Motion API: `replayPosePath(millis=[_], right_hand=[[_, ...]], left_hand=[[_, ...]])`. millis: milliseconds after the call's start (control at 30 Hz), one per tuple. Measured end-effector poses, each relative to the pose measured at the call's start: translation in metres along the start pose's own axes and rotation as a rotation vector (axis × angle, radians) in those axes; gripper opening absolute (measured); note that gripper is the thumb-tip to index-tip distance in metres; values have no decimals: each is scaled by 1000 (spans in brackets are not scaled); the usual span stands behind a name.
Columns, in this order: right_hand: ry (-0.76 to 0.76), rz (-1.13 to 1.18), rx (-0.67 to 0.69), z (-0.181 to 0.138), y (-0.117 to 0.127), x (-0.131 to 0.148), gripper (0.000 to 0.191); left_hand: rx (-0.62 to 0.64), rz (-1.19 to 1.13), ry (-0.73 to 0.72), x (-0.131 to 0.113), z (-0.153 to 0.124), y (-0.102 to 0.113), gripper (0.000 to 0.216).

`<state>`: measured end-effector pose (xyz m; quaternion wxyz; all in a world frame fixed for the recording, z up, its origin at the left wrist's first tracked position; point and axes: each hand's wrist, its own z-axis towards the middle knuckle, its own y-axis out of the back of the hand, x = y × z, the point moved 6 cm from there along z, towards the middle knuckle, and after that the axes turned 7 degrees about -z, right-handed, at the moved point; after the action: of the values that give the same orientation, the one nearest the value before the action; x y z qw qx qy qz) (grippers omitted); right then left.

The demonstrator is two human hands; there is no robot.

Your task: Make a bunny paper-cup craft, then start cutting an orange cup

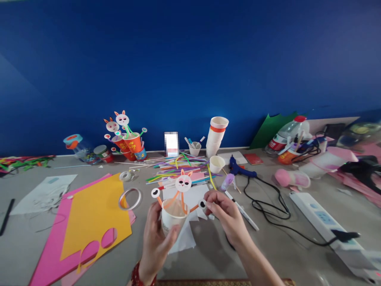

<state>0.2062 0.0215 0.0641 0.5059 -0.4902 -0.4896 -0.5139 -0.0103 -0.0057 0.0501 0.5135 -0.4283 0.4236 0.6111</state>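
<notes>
My left hand [156, 238] is wrapped round a white paper cup [172, 217] held above the grey table [208, 250]. Orange straws rise out of the cup. One carries a round rabbit face with pink ears [183, 183], another a white disc with a black heart [155, 193]. My right hand [224, 214] pinches a second white disc with a black mark [203, 204] at the end of the right-hand orange straw.
Yellow and pink foam sheets [89, 222] lie at the left with a tape roll [130, 198]. Loose coloured straws [178, 169], a stack of cups [216, 135], finished orange rabbit cups [131, 141], a blue glue gun [239, 170] with its cable and a power strip [321, 216] are around.
</notes>
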Motion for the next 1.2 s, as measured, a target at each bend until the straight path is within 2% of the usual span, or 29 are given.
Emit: replayPosePath(millis=[233,767,1200], right_hand=[[-27,18,-42,1,-2,-6,23],[-13,26,-82,1,-3,-15,17],[-12,0,-108,1,-2,-14,20]], left_hand=[[14,8,3,-8,2,-2,44],[45,-36,-1,-5,0,-6,44],[10,93,-99,-12,2,-3,39]])
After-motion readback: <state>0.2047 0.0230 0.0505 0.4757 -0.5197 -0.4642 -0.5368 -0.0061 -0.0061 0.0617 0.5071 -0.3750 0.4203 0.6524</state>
